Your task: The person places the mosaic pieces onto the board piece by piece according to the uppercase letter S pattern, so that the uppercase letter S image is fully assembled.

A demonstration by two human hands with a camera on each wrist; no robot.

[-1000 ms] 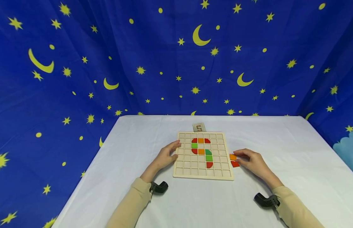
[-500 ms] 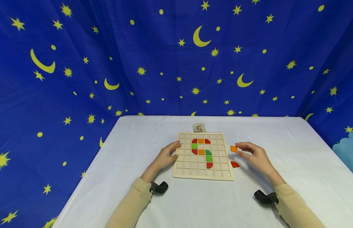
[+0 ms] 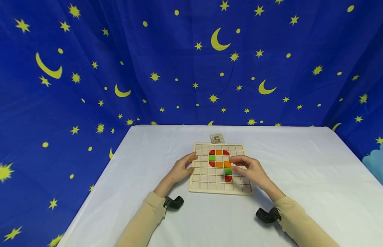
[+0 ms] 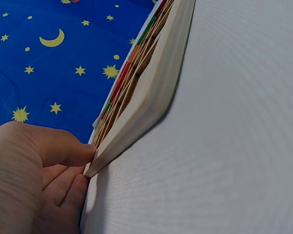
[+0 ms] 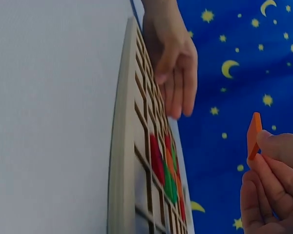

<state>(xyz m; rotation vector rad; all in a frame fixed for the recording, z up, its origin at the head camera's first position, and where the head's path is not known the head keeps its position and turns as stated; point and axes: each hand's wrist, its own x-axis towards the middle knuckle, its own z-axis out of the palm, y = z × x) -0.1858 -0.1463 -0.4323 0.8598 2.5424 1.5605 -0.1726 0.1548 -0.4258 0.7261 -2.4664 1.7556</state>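
My right hand [image 3: 248, 169] pinches an orange square tile [image 5: 254, 136] between thumb and fingers, raised above the board in the right wrist view. In the head view the tile overlaps the spot of a dark green piece. The wooden grid board [image 3: 204, 187] lies flat, with red, orange and green pieces set in its cells in a curved figure. Along the board's left edge rests my left hand [image 3: 180, 168], fingers fairly straight; its thumb [image 4: 71, 148] touches the rim in the left wrist view.
A small pattern card [image 3: 217, 138] with an S-like figure lies just behind the board. White cloth covers the table [image 3: 148, 154]. A blue curtain [image 3: 179, 61] with stars and moons hangs behind it.
My right hand has lifted the orange tile from beside the board and carried it left over the grid. The red piece beside the board is now hidden behind that hand. The left hand stays put.
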